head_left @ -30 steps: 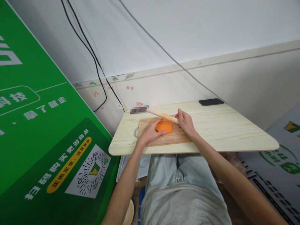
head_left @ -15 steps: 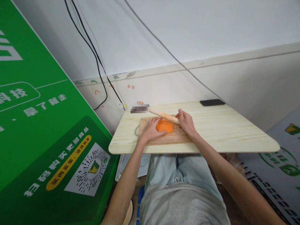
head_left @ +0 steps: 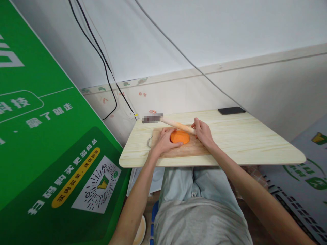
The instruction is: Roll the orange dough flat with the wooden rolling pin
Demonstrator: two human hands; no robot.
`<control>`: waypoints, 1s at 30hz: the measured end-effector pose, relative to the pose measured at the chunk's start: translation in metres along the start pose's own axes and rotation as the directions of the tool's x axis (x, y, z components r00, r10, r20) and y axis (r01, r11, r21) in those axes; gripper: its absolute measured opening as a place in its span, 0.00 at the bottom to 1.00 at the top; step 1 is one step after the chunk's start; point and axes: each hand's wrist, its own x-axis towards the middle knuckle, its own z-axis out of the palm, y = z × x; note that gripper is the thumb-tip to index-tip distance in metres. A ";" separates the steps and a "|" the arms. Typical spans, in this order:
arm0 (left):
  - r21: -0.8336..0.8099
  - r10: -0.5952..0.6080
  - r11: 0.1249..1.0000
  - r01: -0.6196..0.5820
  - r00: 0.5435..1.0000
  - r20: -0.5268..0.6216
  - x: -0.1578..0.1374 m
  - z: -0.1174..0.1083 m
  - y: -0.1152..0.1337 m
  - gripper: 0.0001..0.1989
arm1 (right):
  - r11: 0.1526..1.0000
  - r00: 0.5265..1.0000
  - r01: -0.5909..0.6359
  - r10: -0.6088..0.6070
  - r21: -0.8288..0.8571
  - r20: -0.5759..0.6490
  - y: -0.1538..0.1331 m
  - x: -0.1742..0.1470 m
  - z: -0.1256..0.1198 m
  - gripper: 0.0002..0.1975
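My left hand (head_left: pixel 166 140) curves around the left side of a smooth orange lump (head_left: pixel 180 137), thumb along its near edge; its kind I cannot make out for sure, though it looks like dough. The lump rests on a wooden cutting board (head_left: pixel 189 152) with a metal ring at its left end. Just beyond the lump, a pale wooden rod resembling a rolling pin (head_left: pixel 177 124) lies slantwise. Its right end is between the thumb and fingers of my right hand (head_left: pixel 201 131). The rod's far left end meets a pixelated dark patch (head_left: pixel 152 118) whose contents are hidden.
The board lies on a pale wood-grain table (head_left: pixel 255 143). A black phone (head_left: pixel 231 110) is at the back right, by the wall. A green printed panel (head_left: pixel 76 143) stands close on the left, and cables (head_left: pixel 106 64) hang along the wall.
Nearly nothing differs. Both hands, the orange lump and the rod keep their places; the whole view shifts very slightly.
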 end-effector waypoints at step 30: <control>0.212 -0.079 0.974 0.081 0.997 -0.019 0.001 0.003 0.004 0.21 | 0.999 1.000 -0.015 0.015 0.033 0.012 -0.002 -0.001 0.000 0.42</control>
